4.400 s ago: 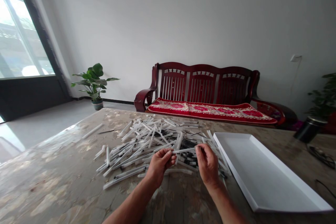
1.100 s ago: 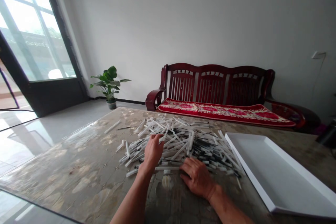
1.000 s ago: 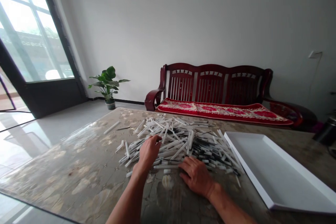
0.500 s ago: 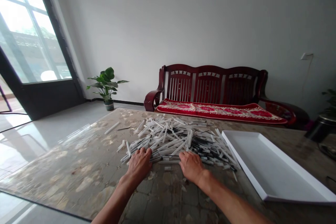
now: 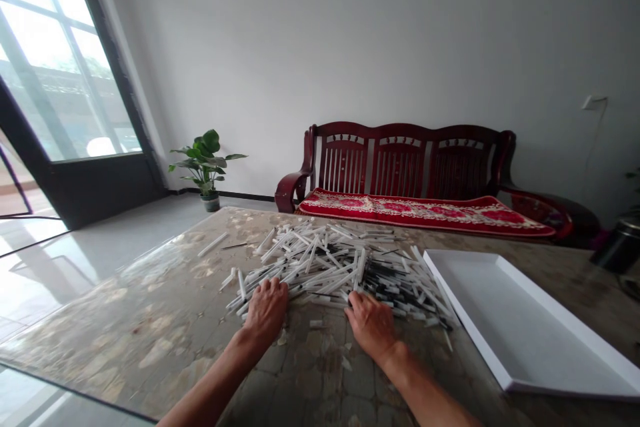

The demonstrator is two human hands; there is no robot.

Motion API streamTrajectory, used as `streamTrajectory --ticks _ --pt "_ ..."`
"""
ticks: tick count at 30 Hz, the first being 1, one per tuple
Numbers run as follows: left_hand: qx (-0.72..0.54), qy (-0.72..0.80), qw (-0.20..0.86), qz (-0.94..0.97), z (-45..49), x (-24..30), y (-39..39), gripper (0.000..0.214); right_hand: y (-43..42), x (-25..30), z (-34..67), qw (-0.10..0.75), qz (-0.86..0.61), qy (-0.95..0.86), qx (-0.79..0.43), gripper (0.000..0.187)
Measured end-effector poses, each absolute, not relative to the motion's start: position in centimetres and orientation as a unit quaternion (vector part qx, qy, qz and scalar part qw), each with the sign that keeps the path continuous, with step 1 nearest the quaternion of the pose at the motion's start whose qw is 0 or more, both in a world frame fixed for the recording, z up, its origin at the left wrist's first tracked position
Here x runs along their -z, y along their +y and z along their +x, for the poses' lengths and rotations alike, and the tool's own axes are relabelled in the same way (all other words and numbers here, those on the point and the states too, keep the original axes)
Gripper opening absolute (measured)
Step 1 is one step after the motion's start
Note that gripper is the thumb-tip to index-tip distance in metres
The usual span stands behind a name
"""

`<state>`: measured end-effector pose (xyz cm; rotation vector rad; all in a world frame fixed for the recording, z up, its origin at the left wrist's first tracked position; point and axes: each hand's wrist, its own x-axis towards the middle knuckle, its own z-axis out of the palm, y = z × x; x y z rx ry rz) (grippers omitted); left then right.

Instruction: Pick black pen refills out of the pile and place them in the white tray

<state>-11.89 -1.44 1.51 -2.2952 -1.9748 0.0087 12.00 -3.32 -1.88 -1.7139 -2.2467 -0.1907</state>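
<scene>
A loose heap of white and clear pen barrels (image 5: 320, 255) lies on the table, with dark pen parts (image 5: 395, 281) gathered on its right side. My left hand (image 5: 267, 310) rests at the heap's near left edge, its fingers curled down and their tips hidden among the pieces. At the near edge further right is my right hand (image 5: 371, 323), closed, with thumb and forefinger together. A small dark bit shows at those fingertips, too small to name. A short pale piece (image 5: 317, 324) lies between the hands.
A shallow white tray (image 5: 545, 320) stands right of the heap on the patterned table (image 5: 165, 320). One white tube (image 5: 213, 244) and a thin dark rod (image 5: 235, 246) lie apart on the left. Behind the table is a red wooden bench (image 5: 400, 163); a potted plant (image 5: 205, 160) stands beyond.
My right hand has drawn slightly back toward me and its fingers have closed more, with a dark bit now at the tips. My left hand has barely moved.
</scene>
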Motion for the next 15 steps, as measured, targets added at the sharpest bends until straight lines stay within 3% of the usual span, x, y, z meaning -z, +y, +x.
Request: streamTrajectory --ticks 6,15 --pt "0.050 -0.662 0.031 -0.747 -9.9 -1.7 0.2 0.027 -3.0 2.3 11.3 0.166 -0.604 -0.778 0.052 0.006" --pt "0.176 -0.681 -0.142 -0.697 -8.4 -2.0 3.8 0.026 -3.0 2.6 12.4 0.279 -0.578 -0.767 0.020 0.010"
